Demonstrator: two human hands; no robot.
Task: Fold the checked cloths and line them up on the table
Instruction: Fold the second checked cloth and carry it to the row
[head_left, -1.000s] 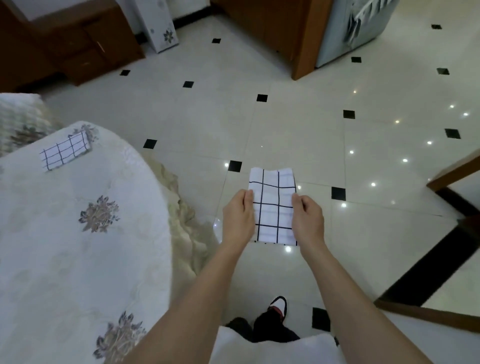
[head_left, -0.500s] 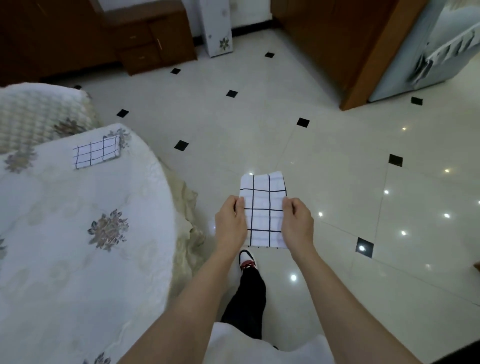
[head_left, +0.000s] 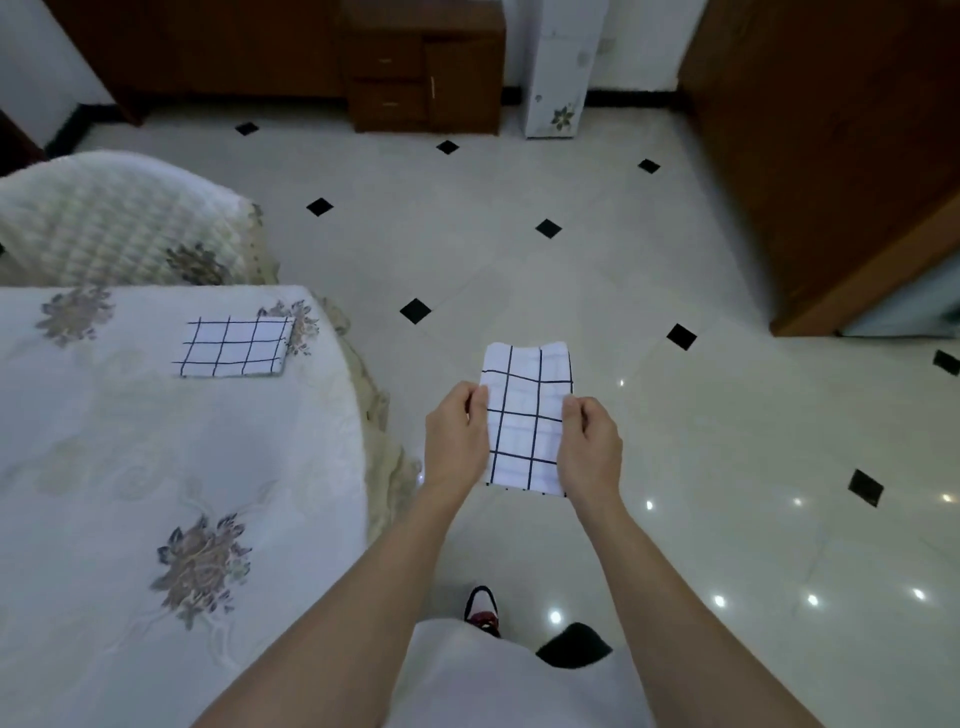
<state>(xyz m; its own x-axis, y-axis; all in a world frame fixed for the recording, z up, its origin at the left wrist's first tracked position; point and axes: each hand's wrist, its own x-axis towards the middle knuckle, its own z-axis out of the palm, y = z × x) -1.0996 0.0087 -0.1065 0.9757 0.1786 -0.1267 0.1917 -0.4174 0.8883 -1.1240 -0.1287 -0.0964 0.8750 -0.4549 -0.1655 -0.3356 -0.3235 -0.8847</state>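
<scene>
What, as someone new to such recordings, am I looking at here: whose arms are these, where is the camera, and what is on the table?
No machine here: a person wears a wide-angle camera on the head, looking down at their own bare hands. The left hand and right hand each pinch a side edge of a folded checked cloth, held in the air above the tiled floor. On the left stands a table with a flowered white cover; on it lies a second checked cloth, already folded flat.

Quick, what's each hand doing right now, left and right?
Left hand: pinching the left edge of the folded checked cloth, held over the floor.
Right hand: pinching the cloth's right edge.
</scene>
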